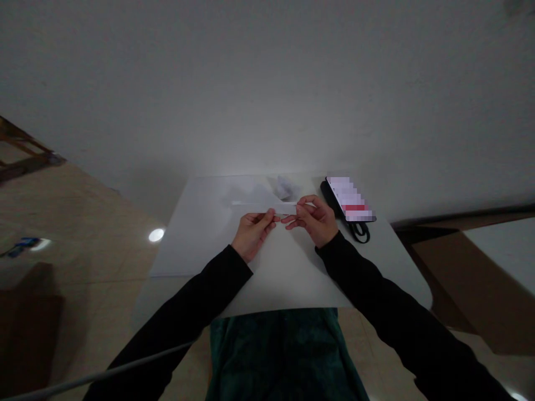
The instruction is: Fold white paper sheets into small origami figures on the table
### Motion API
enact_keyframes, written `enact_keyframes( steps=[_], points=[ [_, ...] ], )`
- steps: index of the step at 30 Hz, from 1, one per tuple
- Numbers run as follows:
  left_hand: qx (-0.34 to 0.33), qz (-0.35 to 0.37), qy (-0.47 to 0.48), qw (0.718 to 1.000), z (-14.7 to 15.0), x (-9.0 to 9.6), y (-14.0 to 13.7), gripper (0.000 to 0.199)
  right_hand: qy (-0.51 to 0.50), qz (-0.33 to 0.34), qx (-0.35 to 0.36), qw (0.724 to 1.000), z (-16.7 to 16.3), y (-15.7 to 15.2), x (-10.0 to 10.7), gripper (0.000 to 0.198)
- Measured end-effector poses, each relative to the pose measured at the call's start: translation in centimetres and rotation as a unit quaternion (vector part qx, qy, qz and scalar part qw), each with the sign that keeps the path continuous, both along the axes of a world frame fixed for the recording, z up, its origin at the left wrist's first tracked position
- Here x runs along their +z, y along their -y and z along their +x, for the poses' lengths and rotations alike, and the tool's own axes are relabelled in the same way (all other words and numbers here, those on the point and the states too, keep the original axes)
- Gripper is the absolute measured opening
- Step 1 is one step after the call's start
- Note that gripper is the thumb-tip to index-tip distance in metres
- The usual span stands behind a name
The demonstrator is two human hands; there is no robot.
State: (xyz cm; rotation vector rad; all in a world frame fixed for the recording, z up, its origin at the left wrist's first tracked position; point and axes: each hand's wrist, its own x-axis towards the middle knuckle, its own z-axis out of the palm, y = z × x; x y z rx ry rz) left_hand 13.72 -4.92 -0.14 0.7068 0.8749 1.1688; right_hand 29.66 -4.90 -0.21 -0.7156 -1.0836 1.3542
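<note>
A narrow white strip, apparently paper (251, 205), is stretched level above the white table (288, 284). My left hand (254, 233) pinches its lower edge between thumb and fingers near the middle. My right hand (315, 221) grips the right end between thumb and index finger, its other fingers reaching toward the left fingertips. Beneath the strip and to the left lies a large white sheet (188, 239). Just behind my hands sits a small crumpled, pale, see-through piece (284, 188), its material hard to make out.
A phone (353, 200) with a lit, blurred screen leans on a black case (330, 195) with a loop strap (360, 233) at the table's right. A wall (267, 100) rises behind the table. A cardboard box (472, 278) stands right; a pale cable (125, 365) crosses lower left.
</note>
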Motion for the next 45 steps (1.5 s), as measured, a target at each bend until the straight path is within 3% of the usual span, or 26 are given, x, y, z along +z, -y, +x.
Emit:
enact_keyframes(
  steps=[3,6,10,11,14,19,22,26,29,33,35,40,45],
  points=[
    [0.007,0.023,-0.025,0.999,0.1,-0.3,0.0,0.032,0.017,-0.004,-0.018,1.0,0.0,0.1,0.0,0.032],
    [0.048,0.091,-0.12,0.987,-0.5,-0.2,-0.6,0.039,0.035,-0.006,-0.048,0.998,0.3,0.0,0.1,0.036],
    [0.126,0.236,-0.25,0.93,-2.5,0.7,-1.9,0.077,0.068,0.016,-0.036,0.997,1.2,-0.4,0.2,0.033],
    [0.121,0.264,-0.28,0.915,-3.1,1.0,-2.2,0.076,0.081,0.024,-0.029,0.996,1.4,-0.4,0.2,0.031],
    [0.096,0.33,-0.369,0.864,-4.5,1.4,-3.0,0.047,0.106,0.04,-0.032,0.993,2.1,-0.5,0.4,0.024],
    [0.021,0.322,-0.401,0.857,-5.1,1.1,-3.3,0.038,0.12,0.045,-0.058,0.99,2.7,-0.6,0.4,0.022],
    [-0.025,0.336,-0.432,0.836,-5.1,1.3,-3.0,0.034,0.117,0.048,-0.061,0.99,2.7,-0.9,0.1,0.019],
    [-0.09,0.355,-0.489,0.791,-5.2,1.6,-2.5,0.03,0.09,0.042,0.025,0.995,2.9,-1.0,0.0,0.015],
    [-0.072,0.357,-0.491,0.791,-5.2,1.6,-2.6,0.028,0.114,0.063,0.091,0.987,3.3,-0.8,0.2,0.021],
    [-0.02,0.345,-0.477,0.808,-5.6,1.4,-2.9,0.028,0.138,0.082,0.159,0.974,3.7,-0.6,0.1,0.049],
    [-0.017,0.345,-0.471,0.812,-5.8,1.3,-3.1,0.027,0.134,0.078,0.177,0.972,3.6,-0.7,-0.3,0.055],
    [-0.048,0.363,-0.457,0.81,-6.0,0.9,-3.3,0.017,0.163,0.092,0.078,0.979,2.9,-1.1,-1.1,0.022],
    [0.002,0.419,-0.427,0.801,-5.7,0.8,-3.3,0.005,0.228,0.108,0.025,0.967,2.5,-0.6,-0.6,0.012]
  ],
)
